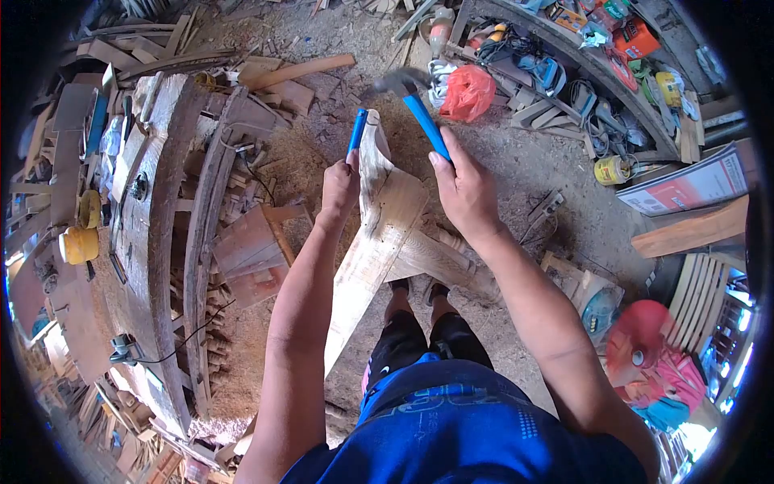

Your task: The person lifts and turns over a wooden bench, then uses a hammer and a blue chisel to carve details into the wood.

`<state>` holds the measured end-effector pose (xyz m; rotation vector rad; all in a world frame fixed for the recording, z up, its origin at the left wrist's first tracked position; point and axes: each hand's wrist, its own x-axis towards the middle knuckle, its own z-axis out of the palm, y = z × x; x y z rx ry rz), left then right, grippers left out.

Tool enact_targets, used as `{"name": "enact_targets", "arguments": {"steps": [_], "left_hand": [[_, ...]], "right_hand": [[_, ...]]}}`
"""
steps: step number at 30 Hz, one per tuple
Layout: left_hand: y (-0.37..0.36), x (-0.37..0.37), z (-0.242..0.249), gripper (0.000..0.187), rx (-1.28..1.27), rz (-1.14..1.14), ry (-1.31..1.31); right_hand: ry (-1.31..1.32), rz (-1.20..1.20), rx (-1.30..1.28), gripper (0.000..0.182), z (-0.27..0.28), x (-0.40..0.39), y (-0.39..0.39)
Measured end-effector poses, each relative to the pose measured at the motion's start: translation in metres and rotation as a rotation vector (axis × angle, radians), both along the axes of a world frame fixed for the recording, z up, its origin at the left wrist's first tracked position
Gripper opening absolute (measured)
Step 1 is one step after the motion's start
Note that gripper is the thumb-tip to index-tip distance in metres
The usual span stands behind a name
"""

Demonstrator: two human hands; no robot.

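My right hand (468, 189) is closed round the blue handle of a hammer (422, 121). Its dark metal head is raised and blurred at the top. My left hand (340, 189) grips a blue-handled chisel (356, 133), held upright; its blade is hidden from view. The chisel stands against the left side of a pale, carved wooden piece (391, 202), close to its narrow upper end. This piece spreads into leg-like branches, one running down left and another to the right. The hammer head is above the chisel's top, apart from it.
A heavy timber bench (153, 242) stands on the left, with yellow containers (81, 244) beside it. Wood scraps and chips cover the floor. At upper right are a red plastic bag (468, 93) and power tools. A red fan (637, 343) stands at lower right.
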<state>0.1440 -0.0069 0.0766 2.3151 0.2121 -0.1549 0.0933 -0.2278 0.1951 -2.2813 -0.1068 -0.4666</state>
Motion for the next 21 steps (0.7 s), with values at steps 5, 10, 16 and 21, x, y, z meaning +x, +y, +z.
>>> {"name": "enact_targets", "arguments": {"steps": [5,10,16,21], "left_hand": [[-0.002,0.0,0.008,0.063,0.047,-0.021,-0.001],[0.0,0.007,0.01,0.062,0.085,-0.032,-0.032],[0.003,-0.001,-0.003,0.063,0.065,-0.056,-0.029],[0.002,0.004,0.003,0.062,-0.009,-0.018,0.074]], "right_hand": [[-0.275,0.06,-0.019,0.043,0.002,0.021,0.014],[0.407,0.131,-0.44,0.045,-0.011,0.035,0.008],[0.224,0.102,-0.396,0.048,-0.024,0.031,0.014],[0.288,0.108,-0.389,0.041,-0.009,0.026,0.008]]}}
